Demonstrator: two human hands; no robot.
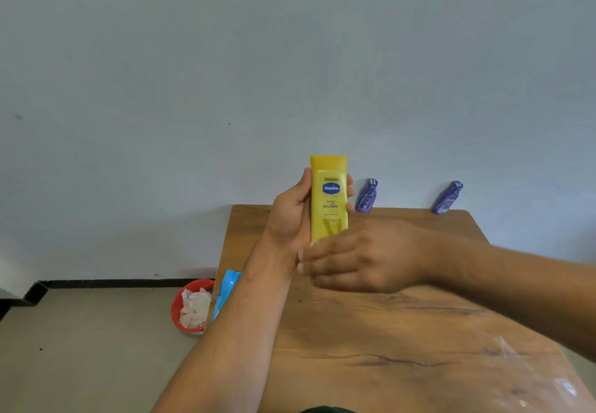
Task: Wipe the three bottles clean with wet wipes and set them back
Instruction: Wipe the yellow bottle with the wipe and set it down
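The yellow bottle [329, 200] stands upright in the air in the head view, above the far left part of the wooden table [403, 332], label toward the camera and cap end up. The left hand [288, 216] grasps it round the middle, thumb on the left edge and fingertips showing past the right edge. The right hand [364, 258] lies across the bottle's lower end, fingers pointing left. It is blurred, so I cannot tell whether those fingers grip the bottle, press a wipe to it or hold nothing.

The bottle looks like light, smooth plastic, flat-sided and probably a little squeezable. Once wet it may turn slippery, so a grip across the narrow edges at mid-height seems safest, leaving the broad faces free for wiping.

Two purple bottles [366, 196] [447, 198] stand at the table's far edge against the wall, well apart from each other. A blue wipes pack [225, 293] lies at the table's left edge, partly hidden by the left forearm. On the floor just left of it, a red bin [176, 308] holds crumpled wipes [195, 309].
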